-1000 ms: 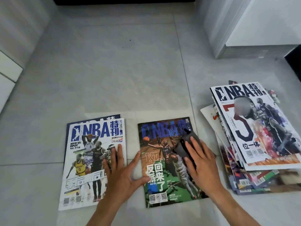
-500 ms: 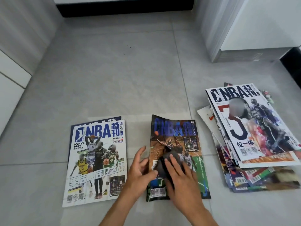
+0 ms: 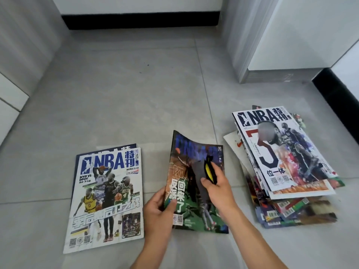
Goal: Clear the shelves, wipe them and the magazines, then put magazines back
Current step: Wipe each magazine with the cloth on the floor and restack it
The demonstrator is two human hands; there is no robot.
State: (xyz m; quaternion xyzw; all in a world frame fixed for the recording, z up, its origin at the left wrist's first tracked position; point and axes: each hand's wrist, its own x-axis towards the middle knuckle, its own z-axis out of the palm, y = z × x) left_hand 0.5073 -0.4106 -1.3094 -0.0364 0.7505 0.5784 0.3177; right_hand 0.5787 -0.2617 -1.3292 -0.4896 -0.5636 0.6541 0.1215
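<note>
So we've got the green mag [image 3: 196, 183] in the middle of the floor [image 3: 120, 98], left edge tipped up. Our left hand [image 3: 158, 214] pinches that edge, thumb on the cover and fingers curled underneath. Our right hand [image 3: 218, 188] has its fingers closed around a dark cloth [image 3: 202, 177] with a yellow bit, pressing it on the cover. To the left there's a small pile [image 3: 105, 193] of two mags lying flat, and to the right a messy stack [image 3: 287, 167], just beside the green one but not touching as far as we can tell.

What could go wrong: the cover's glossy and it's only held along one edge, so a hard swipe could crease it or make the mag slip out of the pinch. The cloth could also snag the top corner and fold it. And the right stack is fanned out and leaning, so a bump from our right arm might slide the top issues off
</note>
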